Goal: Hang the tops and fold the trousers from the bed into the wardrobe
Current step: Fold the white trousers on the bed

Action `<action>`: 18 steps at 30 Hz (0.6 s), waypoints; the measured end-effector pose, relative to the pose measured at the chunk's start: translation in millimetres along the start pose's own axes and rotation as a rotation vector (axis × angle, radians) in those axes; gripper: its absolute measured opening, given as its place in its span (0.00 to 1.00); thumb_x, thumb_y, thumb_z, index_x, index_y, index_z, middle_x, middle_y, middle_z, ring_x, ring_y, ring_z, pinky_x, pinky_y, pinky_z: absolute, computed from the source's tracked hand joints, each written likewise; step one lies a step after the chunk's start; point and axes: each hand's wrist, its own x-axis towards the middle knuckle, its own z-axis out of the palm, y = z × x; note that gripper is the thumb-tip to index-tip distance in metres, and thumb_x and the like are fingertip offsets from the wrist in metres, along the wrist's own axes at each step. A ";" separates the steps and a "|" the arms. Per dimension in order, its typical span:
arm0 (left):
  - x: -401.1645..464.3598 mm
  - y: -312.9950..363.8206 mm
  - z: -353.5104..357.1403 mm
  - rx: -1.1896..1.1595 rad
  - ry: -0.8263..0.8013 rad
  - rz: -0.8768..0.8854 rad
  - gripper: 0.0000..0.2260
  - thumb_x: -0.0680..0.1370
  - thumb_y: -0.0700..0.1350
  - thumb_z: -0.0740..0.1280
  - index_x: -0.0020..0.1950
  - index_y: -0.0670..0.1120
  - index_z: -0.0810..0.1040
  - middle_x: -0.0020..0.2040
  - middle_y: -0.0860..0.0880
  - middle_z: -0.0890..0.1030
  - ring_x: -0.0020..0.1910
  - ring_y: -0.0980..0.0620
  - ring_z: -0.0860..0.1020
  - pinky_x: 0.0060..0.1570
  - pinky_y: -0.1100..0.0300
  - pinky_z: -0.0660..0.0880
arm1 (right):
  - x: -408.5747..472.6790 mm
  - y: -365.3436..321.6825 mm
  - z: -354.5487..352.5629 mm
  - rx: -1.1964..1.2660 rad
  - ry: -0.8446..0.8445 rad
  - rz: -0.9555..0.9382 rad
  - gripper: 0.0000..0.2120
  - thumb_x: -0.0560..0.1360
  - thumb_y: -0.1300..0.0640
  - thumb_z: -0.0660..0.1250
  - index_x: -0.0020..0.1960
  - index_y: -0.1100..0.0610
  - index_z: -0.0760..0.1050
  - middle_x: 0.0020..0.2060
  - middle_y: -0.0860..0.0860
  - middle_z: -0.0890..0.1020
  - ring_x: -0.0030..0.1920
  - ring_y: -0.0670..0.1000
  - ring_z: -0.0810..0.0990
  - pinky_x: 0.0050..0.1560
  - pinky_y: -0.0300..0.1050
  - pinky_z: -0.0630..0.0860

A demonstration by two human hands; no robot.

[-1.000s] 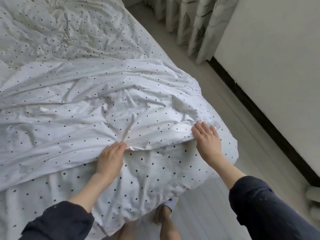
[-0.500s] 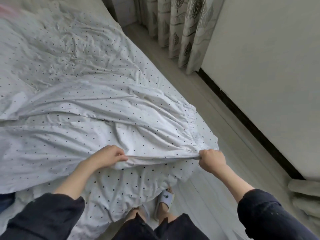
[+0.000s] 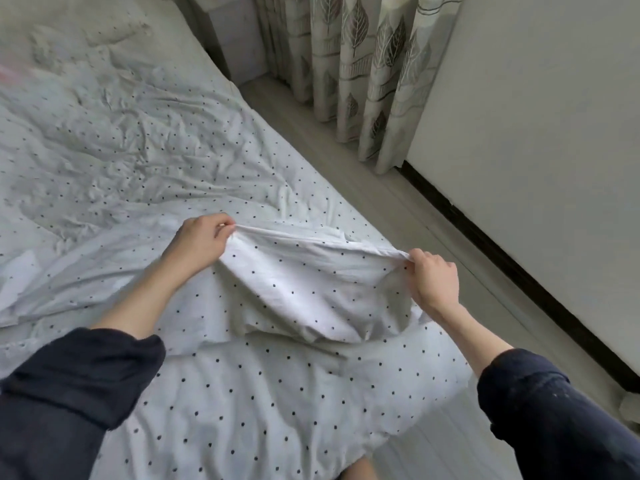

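Observation:
A white duvet with small black dots (image 3: 311, 292) lies over the bed (image 3: 263, 403). My left hand (image 3: 202, 242) pinches the duvet's near edge and holds it lifted off the bed. My right hand (image 3: 434, 278) grips the same edge further right, near the bed's corner. The edge is stretched between both hands and the cloth sags below it. No tops or trousers show on the bed, and the wardrobe is out of view.
Pale floor (image 3: 391, 209) runs along the bed's right side to a white wall with a dark skirting board (image 3: 512, 268). Leaf-patterned curtains (image 3: 360, 64) hang at the back. A pink blur (image 3: 7, 72) sits at the far left edge.
Both hands went from resting on the duvet's edge to gripping it, then lifted it and carried it forward over the bed. The view has tilted up towards the curtains.

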 end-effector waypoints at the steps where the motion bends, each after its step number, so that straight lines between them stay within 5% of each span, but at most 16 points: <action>1: 21.3 0.2 4.3 0.014 0.014 0.013 0.07 0.79 0.44 0.62 0.50 0.44 0.79 0.46 0.43 0.82 0.50 0.42 0.77 0.47 0.56 0.70 | 17.1 -1.7 8.4 0.000 0.002 0.041 0.06 0.75 0.64 0.55 0.41 0.58 0.67 0.38 0.55 0.76 0.44 0.61 0.74 0.42 0.48 0.60; 5: 77.0 3.4 32.5 0.045 -0.014 0.021 0.08 0.79 0.43 0.61 0.51 0.43 0.79 0.48 0.42 0.81 0.51 0.41 0.76 0.50 0.51 0.72 | 53.2 0.1 33.1 -0.005 -0.060 0.203 0.08 0.78 0.61 0.53 0.45 0.59 0.70 0.46 0.57 0.80 0.50 0.60 0.74 0.51 0.50 0.63; 9: 112.1 -17.4 75.7 0.079 -0.054 -0.026 0.08 0.80 0.42 0.61 0.51 0.41 0.79 0.48 0.40 0.80 0.49 0.40 0.76 0.48 0.52 0.70 | 77.1 -14.1 65.3 0.070 -0.092 0.251 0.16 0.79 0.55 0.55 0.65 0.57 0.69 0.64 0.56 0.73 0.64 0.59 0.69 0.67 0.55 0.58; 13: 120.0 -35.4 108.9 0.087 -0.116 -0.068 0.10 0.80 0.44 0.60 0.56 0.42 0.79 0.49 0.40 0.76 0.49 0.38 0.76 0.51 0.50 0.71 | 71.1 -68.6 86.5 0.188 -0.039 -0.119 0.24 0.78 0.46 0.51 0.69 0.55 0.68 0.68 0.57 0.71 0.68 0.60 0.70 0.67 0.65 0.61; 15: 115.8 -38.5 114.0 0.054 -0.121 -0.063 0.12 0.81 0.44 0.60 0.61 0.45 0.77 0.52 0.42 0.76 0.52 0.40 0.75 0.53 0.51 0.70 | 65.1 -92.9 97.4 0.191 -0.166 -0.328 0.26 0.77 0.44 0.49 0.71 0.52 0.66 0.71 0.56 0.68 0.70 0.59 0.67 0.67 0.66 0.60; 18: 101.3 -52.7 105.9 0.126 -0.114 -0.029 0.17 0.80 0.43 0.60 0.69 0.49 0.71 0.61 0.45 0.74 0.60 0.43 0.72 0.58 0.51 0.66 | 62.7 -108.8 113.3 0.141 -0.405 -0.405 0.31 0.74 0.38 0.38 0.75 0.46 0.53 0.77 0.51 0.52 0.76 0.54 0.49 0.72 0.64 0.46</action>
